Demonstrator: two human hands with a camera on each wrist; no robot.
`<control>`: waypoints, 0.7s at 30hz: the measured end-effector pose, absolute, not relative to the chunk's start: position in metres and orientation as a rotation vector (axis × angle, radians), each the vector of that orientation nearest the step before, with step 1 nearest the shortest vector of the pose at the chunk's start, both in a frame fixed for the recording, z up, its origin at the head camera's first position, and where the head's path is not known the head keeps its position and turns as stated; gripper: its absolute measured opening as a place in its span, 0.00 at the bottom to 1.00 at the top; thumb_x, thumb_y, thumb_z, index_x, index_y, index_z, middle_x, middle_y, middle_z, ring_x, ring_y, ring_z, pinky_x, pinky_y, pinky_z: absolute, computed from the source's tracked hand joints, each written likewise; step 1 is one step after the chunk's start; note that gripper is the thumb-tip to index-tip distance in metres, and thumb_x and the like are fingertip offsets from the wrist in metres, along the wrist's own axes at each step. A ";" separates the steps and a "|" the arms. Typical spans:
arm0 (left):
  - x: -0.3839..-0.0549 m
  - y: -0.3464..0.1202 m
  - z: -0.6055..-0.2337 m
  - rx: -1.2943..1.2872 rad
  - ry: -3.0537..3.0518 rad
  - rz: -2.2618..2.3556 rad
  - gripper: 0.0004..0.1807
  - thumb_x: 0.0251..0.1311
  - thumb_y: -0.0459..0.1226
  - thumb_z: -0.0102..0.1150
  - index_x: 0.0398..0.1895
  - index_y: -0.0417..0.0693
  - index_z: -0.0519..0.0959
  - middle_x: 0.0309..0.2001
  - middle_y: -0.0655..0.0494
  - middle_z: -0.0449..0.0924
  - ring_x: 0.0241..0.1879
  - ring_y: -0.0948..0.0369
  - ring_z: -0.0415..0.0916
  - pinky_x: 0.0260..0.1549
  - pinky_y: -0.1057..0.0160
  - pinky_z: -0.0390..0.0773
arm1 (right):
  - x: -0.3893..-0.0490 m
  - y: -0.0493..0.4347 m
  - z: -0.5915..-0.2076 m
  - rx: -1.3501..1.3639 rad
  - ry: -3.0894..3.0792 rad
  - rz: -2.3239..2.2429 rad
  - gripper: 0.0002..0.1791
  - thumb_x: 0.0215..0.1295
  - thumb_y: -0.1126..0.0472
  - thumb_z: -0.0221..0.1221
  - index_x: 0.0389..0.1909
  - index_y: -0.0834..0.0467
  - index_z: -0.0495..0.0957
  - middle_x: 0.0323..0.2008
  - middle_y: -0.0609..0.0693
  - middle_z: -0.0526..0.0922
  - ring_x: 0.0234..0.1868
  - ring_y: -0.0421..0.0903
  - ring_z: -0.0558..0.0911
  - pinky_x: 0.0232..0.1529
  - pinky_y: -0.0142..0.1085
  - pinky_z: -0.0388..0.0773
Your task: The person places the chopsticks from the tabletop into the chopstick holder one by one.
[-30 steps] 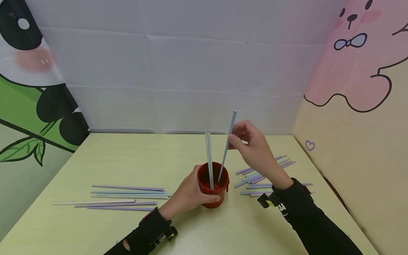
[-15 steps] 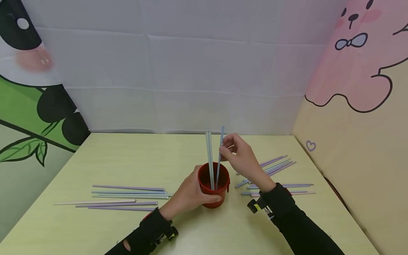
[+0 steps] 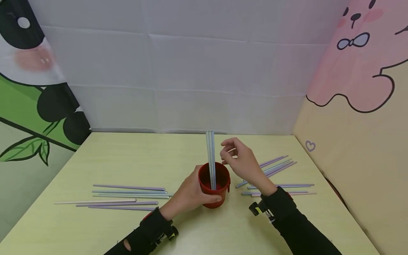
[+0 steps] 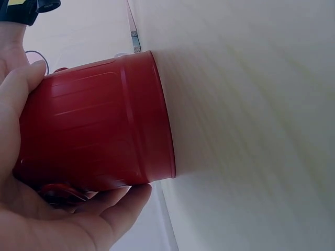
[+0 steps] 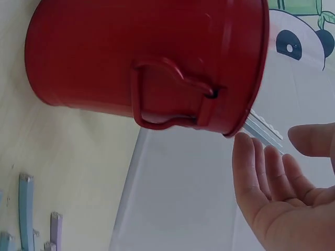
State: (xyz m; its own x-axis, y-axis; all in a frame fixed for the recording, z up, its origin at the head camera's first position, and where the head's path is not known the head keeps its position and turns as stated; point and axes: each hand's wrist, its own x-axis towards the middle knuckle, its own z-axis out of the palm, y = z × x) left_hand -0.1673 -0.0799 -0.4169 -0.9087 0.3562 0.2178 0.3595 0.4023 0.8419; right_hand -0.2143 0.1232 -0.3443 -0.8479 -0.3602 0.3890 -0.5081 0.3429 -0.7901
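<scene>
My left hand holds a small red metal bucket on the table, fingers and thumb wrapped around its side. In the left wrist view, the thumb and fingers lie on opposite sides of the bucket. Several pale blue-green chopsticks stand together in the bucket, leaning on its left inner wall. My right hand hovers just right of the rim, holding nothing. In the right wrist view, the fingers of this hand are loosely bent and the thumb stands apart, near the bucket's handle side.
Purple, blue and whitish chopsticks lie in a loose group on the left of the table. Another group of chopsticks lies on the right, partly behind the right forearm. A white cloth hangs at the back, with printed walls on both sides.
My right hand came left and down with a blue chopstick, stood it in the bucket beside the others, and let it go. The left hand kept its hold on the bucket.
</scene>
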 end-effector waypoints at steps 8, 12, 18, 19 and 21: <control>-0.156 -0.079 -0.399 -0.659 -2.594 -1.629 0.48 0.40 0.41 0.78 0.64 0.47 0.59 0.57 0.53 0.70 0.53 0.54 0.70 0.43 0.54 0.78 | -0.207 0.147 -0.334 0.816 -2.444 1.317 0.15 0.68 0.60 0.58 0.53 0.50 0.70 0.40 0.44 0.77 0.39 0.40 0.79 0.38 0.38 0.81; -0.156 -0.085 -0.402 -0.641 -2.621 -1.615 0.49 0.40 0.44 0.78 0.65 0.51 0.58 0.57 0.58 0.69 0.53 0.58 0.69 0.42 0.57 0.79 | -0.201 0.161 -0.329 0.826 -2.438 1.162 0.17 0.65 0.61 0.60 0.53 0.52 0.71 0.42 0.44 0.77 0.41 0.40 0.78 0.39 0.39 0.80; -0.159 -0.095 -0.412 -0.666 -2.644 -1.599 0.50 0.39 0.53 0.77 0.65 0.60 0.57 0.57 0.67 0.67 0.52 0.64 0.68 0.41 0.61 0.79 | -0.195 0.185 -0.333 0.869 -2.455 0.891 0.18 0.59 0.63 0.64 0.50 0.52 0.73 0.44 0.42 0.75 0.42 0.40 0.76 0.38 0.39 0.81; -0.159 -0.096 -0.412 -0.674 -2.639 -1.601 0.50 0.39 0.54 0.76 0.65 0.60 0.57 0.57 0.67 0.67 0.52 0.64 0.69 0.41 0.61 0.79 | -0.194 0.189 -0.335 0.872 -2.464 0.843 0.18 0.58 0.63 0.64 0.50 0.52 0.74 0.44 0.41 0.75 0.42 0.39 0.76 0.38 0.39 0.81; -0.157 -0.099 -0.410 -0.678 -2.638 -1.613 0.50 0.39 0.54 0.76 0.66 0.60 0.57 0.57 0.68 0.67 0.52 0.64 0.69 0.41 0.61 0.78 | -0.190 0.195 -0.337 0.884 -2.479 0.745 0.18 0.57 0.62 0.65 0.48 0.51 0.74 0.44 0.40 0.74 0.42 0.38 0.75 0.38 0.38 0.80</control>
